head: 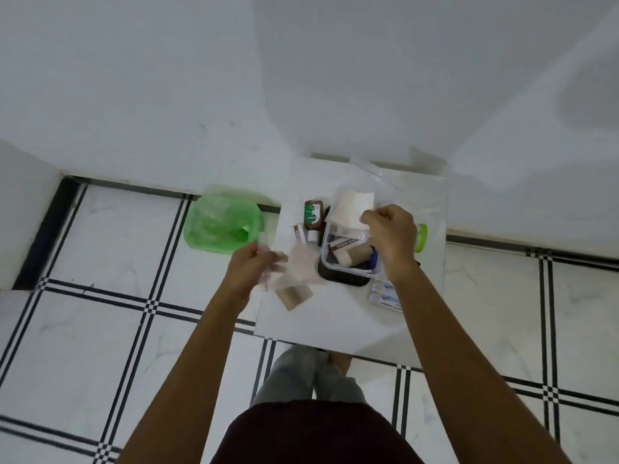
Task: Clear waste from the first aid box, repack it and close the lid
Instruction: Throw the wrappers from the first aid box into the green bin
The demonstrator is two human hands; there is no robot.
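Note:
A clear plastic first aid box stands on a small white table, with a brown-and-white carton and a roll inside. My right hand is above the box, shut on a pale paper sheet. My left hand is at the table's left edge, pinching a thin clear wrapper; it looks blurred. A dark lid lies under the box's near side.
A green bin with a clear liner sits on the floor left of the table. A brown bottle, a small carton, a gauze pad, a brown packet and blue-white packs lie around the box.

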